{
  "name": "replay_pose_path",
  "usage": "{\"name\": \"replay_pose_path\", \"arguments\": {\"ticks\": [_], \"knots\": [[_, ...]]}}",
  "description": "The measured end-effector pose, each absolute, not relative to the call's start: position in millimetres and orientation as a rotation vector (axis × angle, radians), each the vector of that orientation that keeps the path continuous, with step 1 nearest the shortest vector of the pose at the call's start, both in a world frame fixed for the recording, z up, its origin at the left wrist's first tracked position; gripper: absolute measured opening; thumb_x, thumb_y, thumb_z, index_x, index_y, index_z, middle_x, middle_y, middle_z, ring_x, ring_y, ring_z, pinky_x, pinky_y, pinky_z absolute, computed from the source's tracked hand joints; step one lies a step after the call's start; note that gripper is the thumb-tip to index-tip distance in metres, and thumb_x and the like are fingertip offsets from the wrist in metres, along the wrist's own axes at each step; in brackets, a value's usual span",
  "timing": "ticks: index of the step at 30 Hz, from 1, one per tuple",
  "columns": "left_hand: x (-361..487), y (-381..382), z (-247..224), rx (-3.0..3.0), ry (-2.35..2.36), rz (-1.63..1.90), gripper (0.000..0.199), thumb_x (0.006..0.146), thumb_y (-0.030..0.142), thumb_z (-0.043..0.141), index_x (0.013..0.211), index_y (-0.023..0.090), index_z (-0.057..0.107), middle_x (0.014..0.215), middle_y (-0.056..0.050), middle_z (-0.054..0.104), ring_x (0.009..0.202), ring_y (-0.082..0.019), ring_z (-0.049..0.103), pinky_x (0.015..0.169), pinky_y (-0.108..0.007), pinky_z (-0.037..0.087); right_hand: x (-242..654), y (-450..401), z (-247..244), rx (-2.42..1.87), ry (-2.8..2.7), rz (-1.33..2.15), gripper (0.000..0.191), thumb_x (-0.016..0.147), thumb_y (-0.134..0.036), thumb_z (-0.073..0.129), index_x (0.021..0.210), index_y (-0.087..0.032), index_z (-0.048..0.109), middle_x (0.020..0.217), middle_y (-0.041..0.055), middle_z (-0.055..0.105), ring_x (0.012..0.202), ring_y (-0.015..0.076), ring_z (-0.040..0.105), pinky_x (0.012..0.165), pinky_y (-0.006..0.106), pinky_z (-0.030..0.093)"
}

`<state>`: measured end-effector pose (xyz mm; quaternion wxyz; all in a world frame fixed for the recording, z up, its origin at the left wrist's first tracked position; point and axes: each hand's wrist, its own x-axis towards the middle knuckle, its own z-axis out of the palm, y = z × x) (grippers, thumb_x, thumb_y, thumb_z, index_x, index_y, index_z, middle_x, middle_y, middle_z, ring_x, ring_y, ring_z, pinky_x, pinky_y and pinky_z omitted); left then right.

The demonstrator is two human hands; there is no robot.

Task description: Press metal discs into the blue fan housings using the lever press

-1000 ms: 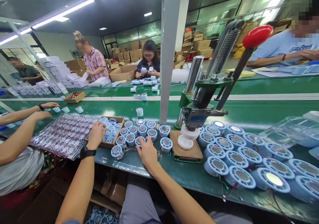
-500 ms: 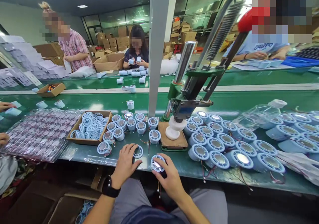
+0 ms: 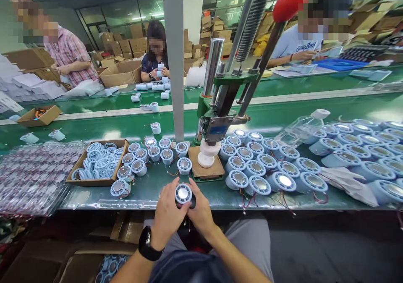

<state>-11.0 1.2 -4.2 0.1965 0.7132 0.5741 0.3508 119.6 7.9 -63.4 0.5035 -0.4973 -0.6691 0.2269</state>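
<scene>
My left hand (image 3: 168, 211) and my right hand (image 3: 203, 213) are closed together around a light blue round motor housing (image 3: 183, 194), just above the table's front edge. Its top shows a slotted blue ring around a shiny metal disc. Thin wires with small white ends hang below it. Both thumbs press at its near rim, and the undersides of my fingers are hidden. Beyond my hands stands a hand press (image 3: 217, 125) with a white round pad (image 3: 206, 160) over a brown base board (image 3: 197, 167). A similar housing (image 3: 184, 165) sits upright left of that base.
On the left, a cardboard box (image 3: 91, 183) holds loose blue rings, beside plastic-wrapped trays (image 3: 34, 178). Many wired housings (image 3: 260, 185) crowd the right side, with a clear bottle (image 3: 297, 129) and white bag (image 3: 348, 182). A grey post (image 3: 176, 64) rises behind. Co-workers sit or stand across the green line.
My left hand has left the table, where it was at a loose ring, and joined my right hand on the housing. That ring no longer shows on the table. The view has swung right.
</scene>
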Motion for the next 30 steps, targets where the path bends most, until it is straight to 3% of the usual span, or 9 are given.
{"name": "replay_pose_path", "arguments": {"ticks": [7, 9, 12, 17, 19, 21, 24, 27, 30], "knots": [[-4.0, -2.8, -17.9, 1.829, 1.562, 1.096, 0.058, 0.079, 0.018, 0.062, 0.135, 0.020, 0.048, 0.127, -0.013, 0.059, 0.121, -0.028, 0.055, 0.105, -0.048, 0.045, 124.6, 4.9, -53.8, -1.217, -1.791, 0.509, 0.056, 0.081, -0.016, 0.061, 0.137, -0.016, 0.055, 0.126, 0.0142, 0.064, 0.115, 0.0237, 0.064, 0.099, 0.039, 0.056], [-2.5, -2.9, -19.4, 1.751, 1.516, 1.087, 0.052, 0.080, 0.020, 0.060, 0.131, 0.018, 0.051, 0.128, -0.013, 0.060, 0.121, -0.028, 0.057, 0.104, -0.046, 0.047, 141.2, 7.3, -32.1, -1.237, -1.979, 0.506, 0.059, 0.078, -0.013, 0.062, 0.137, -0.019, 0.056, 0.128, 0.0131, 0.062, 0.118, 0.0251, 0.062, 0.100, 0.042, 0.055], [-1.9, 7.1, -6.5, 1.667, 1.505, 1.000, 0.051, 0.074, 0.024, 0.067, 0.124, 0.019, 0.057, 0.121, -0.010, 0.067, 0.110, -0.028, 0.063, 0.099, -0.045, 0.050, 181.8, 25.0, 44.1, -1.186, -2.133, 0.254, 0.059, 0.079, -0.015, 0.064, 0.137, -0.021, 0.055, 0.130, 0.0123, 0.060, 0.120, 0.0271, 0.059, 0.100, 0.046, 0.055], [13.9, 62.6, 38.9, 1.746, 1.387, 1.029, 0.052, 0.068, 0.026, 0.076, 0.118, 0.020, 0.063, 0.111, -0.006, 0.071, 0.100, -0.025, 0.066, 0.096, -0.040, 0.051, 242.3, 102.0, 236.7, -1.064, -1.676, -0.418, 0.041, 0.090, -0.019, 0.060, 0.130, -0.014, 0.056, 0.131, 0.0103, 0.058, 0.129, 0.0233, 0.050, 0.111, 0.044, 0.042], [28.6, 91.4, 48.3, 1.763, 1.337, 1.048, 0.050, 0.067, 0.026, 0.078, 0.115, 0.018, 0.064, 0.108, -0.006, 0.072, 0.096, -0.024, 0.067, 0.093, -0.039, 0.052, 251.7, 139.9, 287.6, -1.154, -1.516, -0.328, 0.037, 0.095, -0.020, 0.053, 0.129, -0.007, 0.054, 0.119, 0.0087, 0.063, 0.116, 0.0163, 0.059, 0.102, 0.033, 0.046], [44.9, 116.9, 48.7, 1.755, 1.262, 1.066, 0.050, 0.066, 0.024, 0.080, 0.113, 0.016, 0.065, 0.107, -0.007, 0.071, 0.096, -0.025, 0.066, 0.093, -0.040, 0.052, 254.1, 171.5, 309.1, -1.178, -1.444, -0.157, 0.030, 0.099, -0.021, 0.042, 0.117, -0.003, 0.059, 0.095, 0.0035, 0.067, 0.087, 0.0084, 0.067, 0.084, 0.024, 0.051], [66.0, 142.3, 38.7, 1.696, 1.088, 1.085, 0.051, 0.066, 0.019, 0.081, 0.114, 0.015, 0.064, 0.113, -0.010, 0.070, 0.103, -0.026, 0.065, 0.097, -0.041, 0.050, 253.0, 199.4, 306.9, -1.073, -1.404, -0.066, 0.027, 0.098, -0.018, 0.039, 0.089, -0.007, 0.062, 0.068, -0.0037, 0.059, 0.053, 0.0039, 0.061, 0.062, 0.019, 0.050], [78.3, 149.9, 28.0, 1.677, 0.984, 1.037, 0.049, 0.067, 0.016, 0.080, 0.113, 0.013, 0.064, 0.114, -0.010, 0.071, 0.104, -0.026, 0.066, 0.096, -0.040, 0.051, 254.1, 205.5, 306.1, -1.086, -1.399, -0.052, 0.022, 0.094, -0.013, 0.043, 0.083, -0.007, 0.061, 0.065, -0.0032, 0.058, 0.048, 0.0035, 0.056, 0.056, 0.018, 0.047], [76.1, 145.0, 25.6, 1.691, 0.953, 0.984, 0.059, 0.067, 0.017, 0.081, 0.122, 0.014, 0.061, 0.118, -0.011, 0.069, 0.109, -0.027, 0.065, 0.099, -0.040, 0.050, 257.2, 185.0, 315.5, -1.120, -1.406, 0.018, 0.024, 0.095, -0.014, 0.040, 0.093, -0.005, 0.062, 0.076, 0.0003, 0.062, 0.054, 0.0028, 0.058, 0.056, 0.017, 0.045]]}}
